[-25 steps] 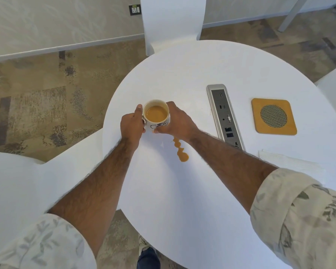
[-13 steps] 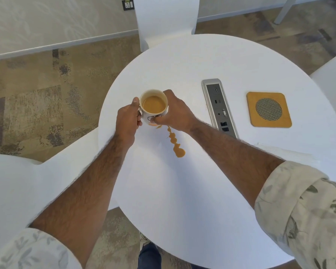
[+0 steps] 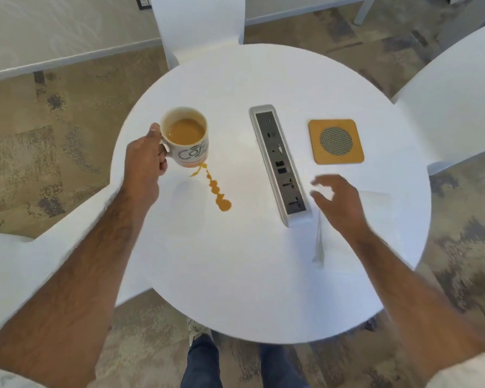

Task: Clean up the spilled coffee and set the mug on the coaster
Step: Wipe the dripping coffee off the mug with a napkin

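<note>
Left hand: your left hand (image 3: 144, 161) grips the mug (image 3: 186, 138) by its handle, fingers curled around it
Mug: white, with coffee inside, at the left side of the round white table (image 3: 263, 261); whether its base touches the top you cannot tell
Spill: a trail of coffee (image 3: 217, 193) runs from under the mug toward you
Right hand: your right hand (image 3: 338, 204) hovers with fingers spread and empty, just right of the power strip (image 3: 280, 163), over a white napkin (image 3: 375, 197)
Coaster: the yellow coaster (image 3: 336, 141) lies bare beyond that hand, well apart from the mug

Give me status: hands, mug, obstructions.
Left hand grips mug, lifted. Right hand open, empty, over napkin. Spill unwiped, coaster bare. Socket strip between mug and coaster.
</note>
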